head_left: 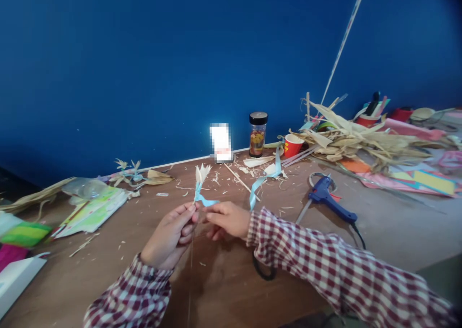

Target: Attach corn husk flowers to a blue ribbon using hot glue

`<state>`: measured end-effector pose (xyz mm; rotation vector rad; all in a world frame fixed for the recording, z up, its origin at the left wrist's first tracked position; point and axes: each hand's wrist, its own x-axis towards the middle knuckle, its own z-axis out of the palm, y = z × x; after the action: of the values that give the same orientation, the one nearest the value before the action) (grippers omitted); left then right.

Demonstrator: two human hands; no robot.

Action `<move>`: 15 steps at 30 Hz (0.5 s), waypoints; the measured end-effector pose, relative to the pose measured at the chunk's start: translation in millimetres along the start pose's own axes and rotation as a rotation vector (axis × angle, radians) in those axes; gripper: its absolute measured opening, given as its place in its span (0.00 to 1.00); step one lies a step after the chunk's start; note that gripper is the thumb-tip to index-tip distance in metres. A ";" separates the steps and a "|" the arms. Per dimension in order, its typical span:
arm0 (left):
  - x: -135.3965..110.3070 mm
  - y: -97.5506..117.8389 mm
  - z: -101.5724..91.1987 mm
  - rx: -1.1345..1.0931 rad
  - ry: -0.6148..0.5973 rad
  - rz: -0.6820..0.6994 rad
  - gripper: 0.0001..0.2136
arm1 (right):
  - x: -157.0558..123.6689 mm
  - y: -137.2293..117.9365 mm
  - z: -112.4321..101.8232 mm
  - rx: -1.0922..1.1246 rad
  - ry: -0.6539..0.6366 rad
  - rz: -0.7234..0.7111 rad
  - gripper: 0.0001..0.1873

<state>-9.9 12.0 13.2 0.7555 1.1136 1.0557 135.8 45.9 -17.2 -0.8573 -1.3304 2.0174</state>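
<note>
Between the thumb and fingers of my left hand is the thin stem of a small corn husk flower, held upright with its pale frayed petals on top. A light blue ribbon wraps round the flower's base and runs right to my right hand. That hand is closed, its fingers bent close to the left fingertips; the ribbon passes behind it, so the exact grip is partly hidden. More blue ribbon shows beyond the right hand, lying curled on the table.
A blue glue gun lies right of my right arm, its cable running down. A pile of dried husks, a red paper cup and a lidded jar stand along the wall. Husk scraps litter the brown table; a green sheet lies left.
</note>
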 end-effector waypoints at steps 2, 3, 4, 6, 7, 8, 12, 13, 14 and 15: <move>-2.6 0.2 3.6 0.002 0.002 -0.002 0.07 | 6.4 7.1 8.2 0.123 -0.007 -0.001 0.07; -3.7 0.2 4.3 0.001 0.004 0.002 0.08 | 9.3 9.2 9.6 0.176 -0.012 0.004 0.07; -4.5 0.1 4.3 0.003 0.010 0.012 0.08 | 11.5 10.7 9.8 0.218 -0.017 0.012 0.07; -5.3 -0.8 2.5 0.010 0.017 0.025 0.07 | 14.2 12.8 7.7 0.257 -0.007 0.018 0.08; -5.2 -1.6 1.1 0.015 0.018 0.023 0.07 | 14.7 13.6 6.0 0.267 0.005 0.011 0.08; -4.7 -2.7 -0.2 0.022 0.020 0.016 0.08 | 14.9 14.4 4.0 0.280 0.020 0.000 0.08; 2.6 -9.6 -5.5 0.030 0.052 0.020 0.08 | 13.4 13.1 -8.6 0.309 0.094 -0.037 0.09; 5.5 -11.5 -7.1 0.026 0.064 0.032 0.08 | 12.4 10.6 -13.7 0.314 0.115 -0.053 0.09; 8.5 -13.3 -8.9 0.019 0.072 0.042 0.07 | 11.3 7.2 -19.7 0.319 0.142 -0.074 0.08; 11.4 -14.7 -10.9 0.009 0.073 0.047 0.07 | 10.0 3.0 -26.2 0.325 0.172 -0.096 0.07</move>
<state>-15.2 17.4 -6.9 0.7580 1.1681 1.1265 149.2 67.2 -29.8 -0.7789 -0.9005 1.9641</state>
